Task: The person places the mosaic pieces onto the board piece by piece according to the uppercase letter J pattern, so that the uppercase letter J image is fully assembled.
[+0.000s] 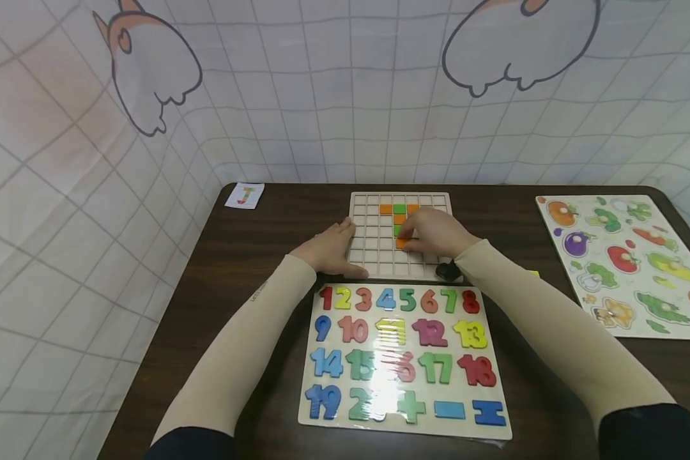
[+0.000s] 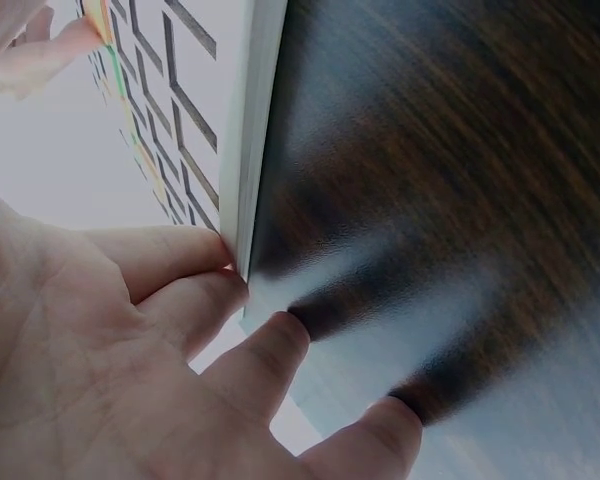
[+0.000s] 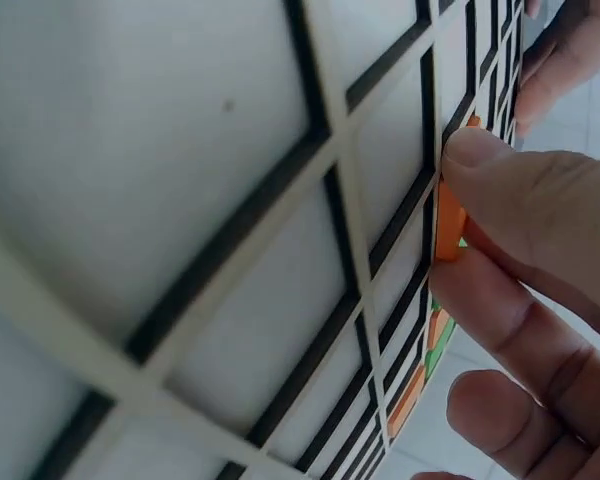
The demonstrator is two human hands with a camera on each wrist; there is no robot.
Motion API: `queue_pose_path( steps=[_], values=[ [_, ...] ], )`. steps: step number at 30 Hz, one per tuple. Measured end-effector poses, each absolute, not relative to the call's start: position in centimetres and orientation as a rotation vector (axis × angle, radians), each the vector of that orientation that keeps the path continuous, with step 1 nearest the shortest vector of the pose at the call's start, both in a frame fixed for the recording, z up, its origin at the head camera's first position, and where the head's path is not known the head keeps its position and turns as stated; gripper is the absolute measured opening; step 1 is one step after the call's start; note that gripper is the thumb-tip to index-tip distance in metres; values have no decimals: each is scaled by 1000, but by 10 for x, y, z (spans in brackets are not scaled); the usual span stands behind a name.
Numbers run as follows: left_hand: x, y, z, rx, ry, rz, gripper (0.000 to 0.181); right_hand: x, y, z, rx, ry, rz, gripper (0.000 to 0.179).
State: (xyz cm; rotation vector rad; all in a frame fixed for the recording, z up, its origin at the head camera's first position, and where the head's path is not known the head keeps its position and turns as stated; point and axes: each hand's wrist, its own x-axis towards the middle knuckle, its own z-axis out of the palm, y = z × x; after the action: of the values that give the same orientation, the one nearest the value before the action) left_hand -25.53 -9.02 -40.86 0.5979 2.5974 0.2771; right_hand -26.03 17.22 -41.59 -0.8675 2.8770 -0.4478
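Observation:
A white grid board lies toward the back of the table. Orange and green square tiles sit in its cells, with an orange, a green and another orange along one row and more running down below the green one. My right hand pinches the lowest orange tile between thumb and finger, down at the grid. At the board's left edge, my left hand rests with fingers spread; in the left wrist view, fingertips touch the rim and others reach the dark tabletop.
In front of the grid lies a number puzzle board with colourful raised numerals. A vegetable puzzle board occupies the right side. A small card with a coloured shape lies at the back left corner. A white gridded curtain borders the table.

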Motion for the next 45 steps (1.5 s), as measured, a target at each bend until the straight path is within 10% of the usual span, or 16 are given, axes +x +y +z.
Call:
queue_pose_path(
  steps=[45],
  values=[
    [-254,-90,-407,623,2599,299,118,-255,269,-415,-603,2960,-366,21]
  ],
)
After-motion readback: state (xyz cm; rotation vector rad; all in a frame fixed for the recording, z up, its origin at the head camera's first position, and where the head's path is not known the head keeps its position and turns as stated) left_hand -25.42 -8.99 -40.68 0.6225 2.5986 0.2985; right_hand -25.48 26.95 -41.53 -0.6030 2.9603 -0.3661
